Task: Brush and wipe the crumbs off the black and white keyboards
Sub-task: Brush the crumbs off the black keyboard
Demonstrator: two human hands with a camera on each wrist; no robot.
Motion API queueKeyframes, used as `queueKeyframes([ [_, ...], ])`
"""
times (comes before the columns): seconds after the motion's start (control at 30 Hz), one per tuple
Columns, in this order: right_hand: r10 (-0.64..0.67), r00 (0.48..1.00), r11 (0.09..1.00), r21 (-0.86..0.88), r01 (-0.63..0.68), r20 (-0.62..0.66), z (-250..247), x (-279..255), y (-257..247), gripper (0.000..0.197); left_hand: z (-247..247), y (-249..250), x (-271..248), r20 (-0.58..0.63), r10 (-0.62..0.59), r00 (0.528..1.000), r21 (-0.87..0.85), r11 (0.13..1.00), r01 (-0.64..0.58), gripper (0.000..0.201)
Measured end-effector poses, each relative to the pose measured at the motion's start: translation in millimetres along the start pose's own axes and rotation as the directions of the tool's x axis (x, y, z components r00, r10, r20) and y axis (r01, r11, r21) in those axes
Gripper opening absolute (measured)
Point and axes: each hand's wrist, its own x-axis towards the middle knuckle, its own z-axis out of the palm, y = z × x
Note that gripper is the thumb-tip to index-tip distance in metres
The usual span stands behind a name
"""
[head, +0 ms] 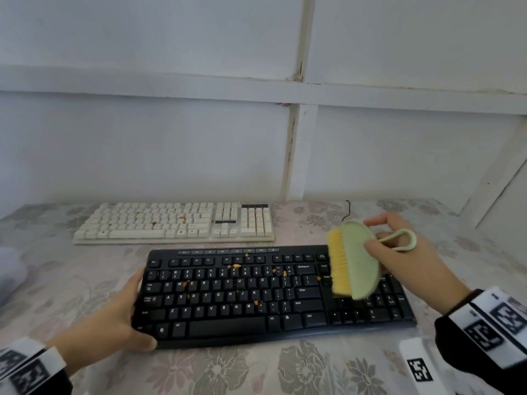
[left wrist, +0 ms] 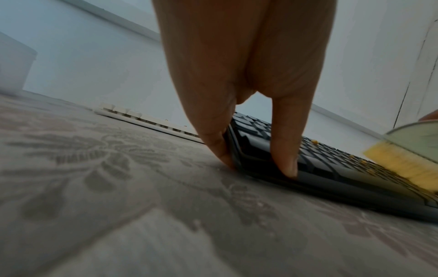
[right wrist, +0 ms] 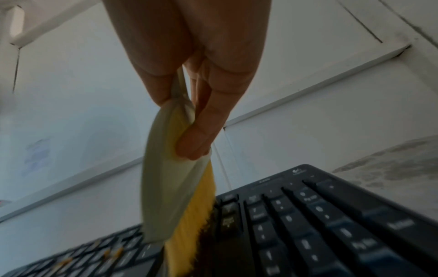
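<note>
Your black keyboard [head: 273,295] lies nearest you on the counter [head: 285,372], which wears a pale floral cloth, and orange crumbs [head: 236,266] are scattered across its number row and letter keys. Your brush [head: 356,260], pale green in the body with yellow bristles [head: 338,266], stands on edge over the keys between the Enter block and the number pad, its bristles facing the crumbs and reaching down to the keys. Your right hand [head: 405,258] pinches the brush body: the thumb presses one flat side, and the fingers [right wrist: 201,138] curl round onto the other. The green loop handle [head: 399,240] sticks out past your knuckles.

Your left hand [head: 114,315] braces the keyboard's left end, fingers fairly straight against the edge, the thumb lying on the front left corner.

The white keyboard [head: 174,223] sits behind the black one, just apart and shifted to your left, with a few orange crumbs on its keys. Behind both rises a white panelled wall [head: 171,138].
</note>
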Motion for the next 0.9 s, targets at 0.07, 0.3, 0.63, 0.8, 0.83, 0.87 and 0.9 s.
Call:
queueKeyframes([
  [0.07, 0.019, 0.996, 1.000, -0.023, -0.016, 0.090, 2.3, -7.5, 3.2, 0.018, -1.2, -1.2, -0.1, 0.005, -0.002, 1.000, 0.002, 1.000, 0.002, 0.114],
  [0.3, 0.072, 0.939, 0.997, -0.055, -0.057, 0.335, -5.3, -33.4, 3.9, 0.024, -1.9, -1.9, 0.4, 0.007, -0.005, 1.000, -0.011, 1.000, 0.005, 0.116],
  [0.63, -0.039, 0.998, 0.998, 0.044, 0.042, -0.058, 8.4, 16.6, -12.2, 0.019, -1.8, -1.1, -0.3, 0.002, -0.013, 1.000, -0.008, 1.000, 0.013, 0.116],
  [0.8, 0.011, 0.995, 1.000, -0.028, -0.008, 0.103, 18.0, -1.6, -0.7, 0.015, -2.1, -1.8, 0.1, 0.003, 0.003, 1.000, 0.001, 1.000, -0.003, 0.115],
  [0.83, 0.018, 0.990, 0.999, -0.037, -0.013, 0.137, 17.4, -7.8, 1.1, 0.014, -1.9, -1.5, 0.2, 0.001, 0.002, 1.000, -0.004, 1.000, -0.002, 0.116],
  [0.87, 0.024, 0.985, 0.999, -0.044, -0.016, 0.173, 16.2, -13.4, 2.1, 0.014, -1.6, -1.6, 0.5, 0.001, 0.001, 1.000, -0.009, 1.000, -0.001, 0.116],
  [0.9, 0.030, 0.977, 0.999, -0.040, -0.022, 0.213, 14.3, -17.9, 2.0, 0.014, -1.7, -1.8, 0.6, 0.001, -0.002, 1.000, -0.014, 1.000, 0.002, 0.116],
])
